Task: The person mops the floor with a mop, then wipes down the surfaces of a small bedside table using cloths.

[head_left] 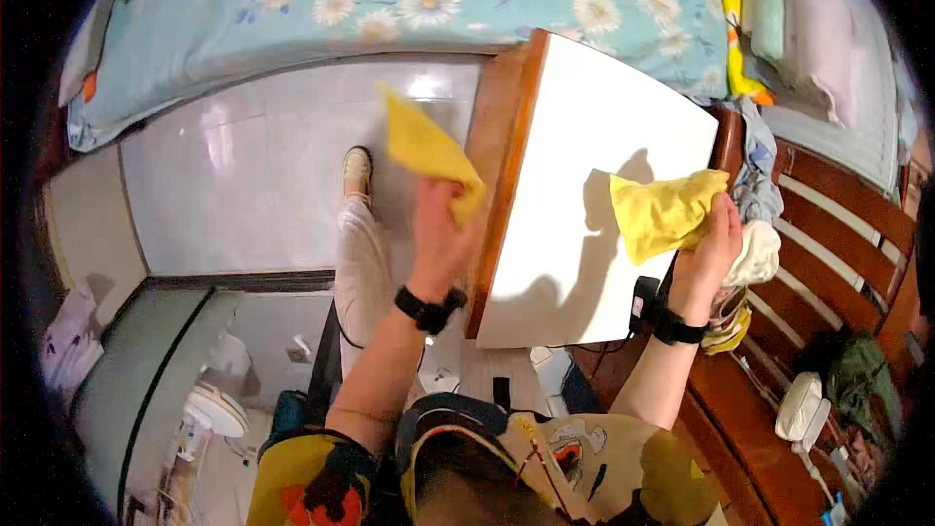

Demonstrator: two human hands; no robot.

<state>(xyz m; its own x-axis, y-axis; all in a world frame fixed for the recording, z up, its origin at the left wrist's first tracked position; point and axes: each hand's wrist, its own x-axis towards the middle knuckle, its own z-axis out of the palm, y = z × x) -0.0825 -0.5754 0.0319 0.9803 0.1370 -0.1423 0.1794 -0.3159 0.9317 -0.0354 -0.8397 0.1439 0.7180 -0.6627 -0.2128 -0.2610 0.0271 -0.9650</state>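
Note:
My left hand [443, 239] is closed round a yellow cloth [419, 136], held up beside the left edge of a white-topped table [584, 117]. This hand and its cloth are slightly blurred by motion. Above the table's right side, my right hand [716, 244] pinches a second yellow cloth [662, 212], which hangs loosely to the left and casts a shadow on the white top. Each wrist wears a black band. What the folds of the two cloths hide, I cannot tell.
A bed with a blue floral sheet [429, 0] lies beyond the table. To the right stands a slatted wooden bench [828, 224] with clothes [760, 166] and a white pouch [801, 404]. A white fan [216, 409] stands lower left. Pale floor tiles [234, 185] stretch left of the table.

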